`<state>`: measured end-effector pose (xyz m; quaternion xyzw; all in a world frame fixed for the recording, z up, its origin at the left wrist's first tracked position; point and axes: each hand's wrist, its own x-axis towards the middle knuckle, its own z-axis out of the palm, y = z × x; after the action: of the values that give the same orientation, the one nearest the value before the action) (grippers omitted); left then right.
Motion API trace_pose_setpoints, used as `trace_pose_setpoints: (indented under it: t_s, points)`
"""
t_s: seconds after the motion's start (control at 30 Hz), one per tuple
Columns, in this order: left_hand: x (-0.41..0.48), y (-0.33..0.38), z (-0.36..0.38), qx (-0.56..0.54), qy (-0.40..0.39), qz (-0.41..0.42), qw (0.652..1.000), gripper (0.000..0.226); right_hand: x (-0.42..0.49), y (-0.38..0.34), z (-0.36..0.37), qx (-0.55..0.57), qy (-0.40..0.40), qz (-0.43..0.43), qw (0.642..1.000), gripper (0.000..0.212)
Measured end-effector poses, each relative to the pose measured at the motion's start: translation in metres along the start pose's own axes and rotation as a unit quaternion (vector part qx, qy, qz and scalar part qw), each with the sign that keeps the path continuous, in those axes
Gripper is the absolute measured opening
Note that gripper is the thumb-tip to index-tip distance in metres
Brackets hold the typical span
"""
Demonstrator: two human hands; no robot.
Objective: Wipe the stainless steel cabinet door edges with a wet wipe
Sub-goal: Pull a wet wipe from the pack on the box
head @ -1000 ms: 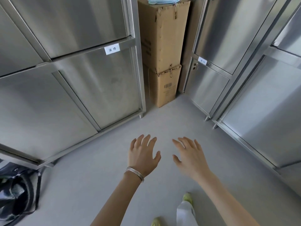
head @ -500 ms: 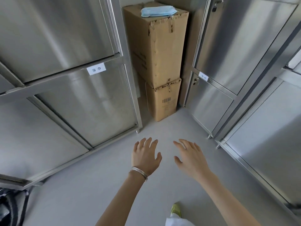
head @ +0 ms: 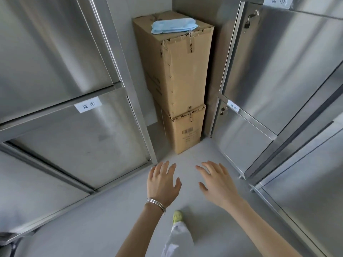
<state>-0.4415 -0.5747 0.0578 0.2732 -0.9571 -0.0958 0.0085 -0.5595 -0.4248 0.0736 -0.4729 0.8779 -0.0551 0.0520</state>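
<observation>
1. Stainless steel on both sides: left cabinet door [head: 79, 145] with a paper label [head: 88, 106] on the rail above it, right cabinet door [head: 278, 62] with a small padlock [head: 247, 25] near its upper corner.
2. Between the two, in the corner: two stacked cardboard boxes, upper box [head: 183, 67] on lower box [head: 187, 130].
3. Flat on top of the upper box: a pale blue soft pack [head: 174, 25], probably the wet wipes; too small to read any print.
4. Left hand [head: 162, 184]: out over the floor [head: 111, 210], palm down, fingers straight and spread, holding nothing; thin bangles [head: 156, 204] at the wrist.
5. Right hand [head: 219, 182]: just beside it, likewise spread wide, empty, touching nothing.
6. No wipe in either hand and no door edge touched; judged to be at the very start, with fetching a wipe first.
7. Handling, as a guess: a light, limp pack with slick film, likely to sag if lifted by one corner. Better pinched along its near long edge, or held down with one hand while drawing a sheet with the other.
8. A single wipe: soft, damp, clingy. Best folded over the fingertips to ride the narrow steel edges.
9. Risk: possibly sharp sheet-metal edges; keep the wipe between skin and steel.
</observation>
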Motion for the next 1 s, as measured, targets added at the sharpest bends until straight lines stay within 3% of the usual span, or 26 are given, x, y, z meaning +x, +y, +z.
trace_pose_setpoints:
  t_s: [0.23, 0.6, 1.0]
  points:
    - [0.121, -0.009, -0.021, -0.017, 0.052, 0.031, 0.998, 0.051, 0.108, 0.039, -0.025, -0.003, 0.025, 0.018, 1.0, 0.053]
    - [0.287, 0.005, -0.079, -0.039, 0.215, 0.106, 0.97, 0.042, 0.263, 0.078, -0.089, 0.013, 0.101, 0.024, 0.994, 0.052]
    - [0.433, 0.031, -0.114, -0.04, 0.218, 0.042, 0.974, 0.041, 0.413, 0.151, -0.124, 0.026, 0.147, -0.043, 0.988, 0.049]
